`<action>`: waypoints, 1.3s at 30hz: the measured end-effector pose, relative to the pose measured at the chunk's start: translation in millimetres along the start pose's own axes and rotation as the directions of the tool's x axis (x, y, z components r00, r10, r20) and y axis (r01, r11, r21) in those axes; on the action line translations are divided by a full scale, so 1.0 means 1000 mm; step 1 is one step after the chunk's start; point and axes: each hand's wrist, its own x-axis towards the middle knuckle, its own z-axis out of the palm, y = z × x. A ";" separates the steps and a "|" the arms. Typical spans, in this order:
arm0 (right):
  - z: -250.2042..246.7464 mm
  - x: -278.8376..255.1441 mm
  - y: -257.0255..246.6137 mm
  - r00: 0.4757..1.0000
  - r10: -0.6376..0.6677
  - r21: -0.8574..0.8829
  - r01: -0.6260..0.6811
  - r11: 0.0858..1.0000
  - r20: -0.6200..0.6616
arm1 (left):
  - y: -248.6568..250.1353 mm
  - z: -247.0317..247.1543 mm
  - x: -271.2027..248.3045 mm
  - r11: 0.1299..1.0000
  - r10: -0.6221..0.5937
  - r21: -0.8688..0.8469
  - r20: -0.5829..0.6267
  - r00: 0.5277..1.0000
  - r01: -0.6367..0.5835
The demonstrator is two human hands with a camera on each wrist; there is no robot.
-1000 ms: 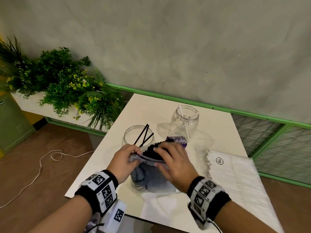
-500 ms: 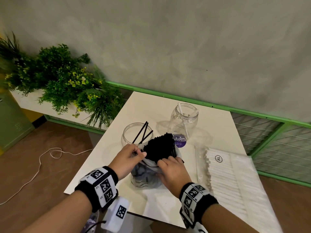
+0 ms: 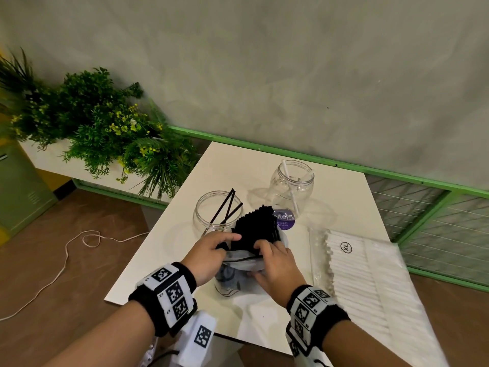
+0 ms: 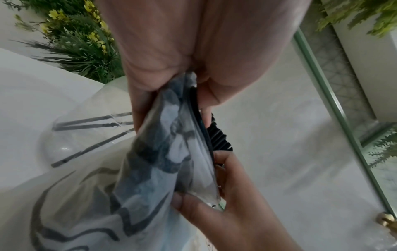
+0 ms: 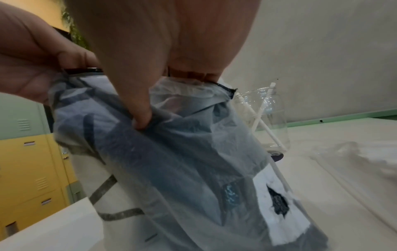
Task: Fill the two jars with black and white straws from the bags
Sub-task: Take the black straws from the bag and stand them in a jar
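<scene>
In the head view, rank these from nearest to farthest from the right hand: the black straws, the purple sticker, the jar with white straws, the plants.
From the right hand:
1. Black straws, just beyond its fingertips, sticking out of the bag it grips.
2. Purple sticker, on the table past the straws.
3. Jar with white straws, farther back, slightly right.
4. Plants, off the table, far left.

Indoor staged workspace, not a home. Plain grey wall (image 3: 264, 62) fills upper frame; green metal railing (image 3: 397, 173) with wire mesh at right; artificial plants (image 3: 100, 123) in white planter, upper left; green and yellow lockers (image 5: 28, 152) at left edge; white table (image 3: 330, 197) centre.
</scene>
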 end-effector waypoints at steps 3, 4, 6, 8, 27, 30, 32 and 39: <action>-0.003 0.006 -0.005 0.996 0.055 -0.140 -0.044 0.989 0.075 | 0.004 0.000 -0.002 0.997 0.031 0.064 0.046 0.998 -0.034; -0.003 0.007 -0.006 0.994 0.060 -0.181 -0.044 0.983 0.086 | 0.005 0.000 -0.002 0.995 0.042 0.086 0.066 0.997 -0.048; -0.001 0.008 -0.008 0.993 0.069 -0.235 -0.045 0.971 0.096 | 0.006 0.001 -0.003 0.992 0.049 0.112 0.091 0.995 -0.059; -0.003 0.009 -0.008 0.990 0.079 -0.240 -0.049 0.969 0.118 | 0.005 0.000 -0.003 0.993 0.046 0.109 0.085 0.995 -0.055; 0.009 -0.022 0.019 0.968 -0.173 0.118 0.197 0.973 -0.182 | -0.010 0.007 -0.003 0.868 0.337 0.405 -0.054 0.940 -0.288; 0.010 -0.031 0.019 0.979 -0.187 0.033 0.190 0.981 -0.082 | -0.003 0.007 -0.006 0.900 0.258 0.356 0.024 0.966 -0.250; 0.004 -0.033 0.015 0.983 -0.175 0.100 0.180 0.979 -0.061 | -0.002 0.008 -0.005 0.915 0.211 0.350 0.000 0.977 -0.198; -0.011 -0.019 0.007 0.979 0.041 0.321 0.025 0.947 -0.198 | 0.001 0.014 0.000 0.864 0.267 0.449 -0.029 0.963 -0.226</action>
